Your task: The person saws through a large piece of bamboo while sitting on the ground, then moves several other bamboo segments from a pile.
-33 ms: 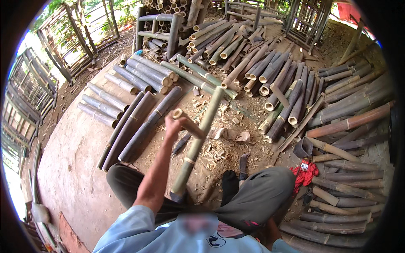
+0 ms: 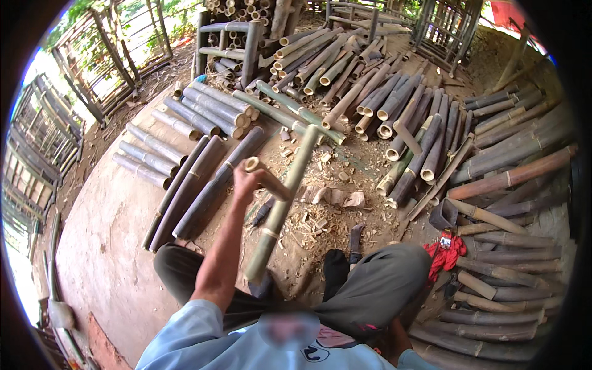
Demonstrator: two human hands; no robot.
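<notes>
My left hand (image 2: 244,183) is raised over the floor and grips a short pale bamboo stick (image 2: 266,178) like a club. The stick touches or crosses a long green bamboo pole (image 2: 285,197), which leans from between my knees out toward the pile ahead. The pole's lower end is hidden between my legs in dark trousers (image 2: 376,290). My right hand does not show; only a bit of that arm appears by my right knee at the bottom edge. Wood chips (image 2: 314,219) litter the ground under the pole.
Grey split bamboo halves (image 2: 206,185) lie to my left on the concrete floor (image 2: 111,246). Stacks of cut bamboo poles (image 2: 394,105) fill the far side and the right. A dark-handled blade (image 2: 355,237) rests near my foot, a red cloth (image 2: 445,253) to the right. Bamboo frames (image 2: 117,55) stand behind.
</notes>
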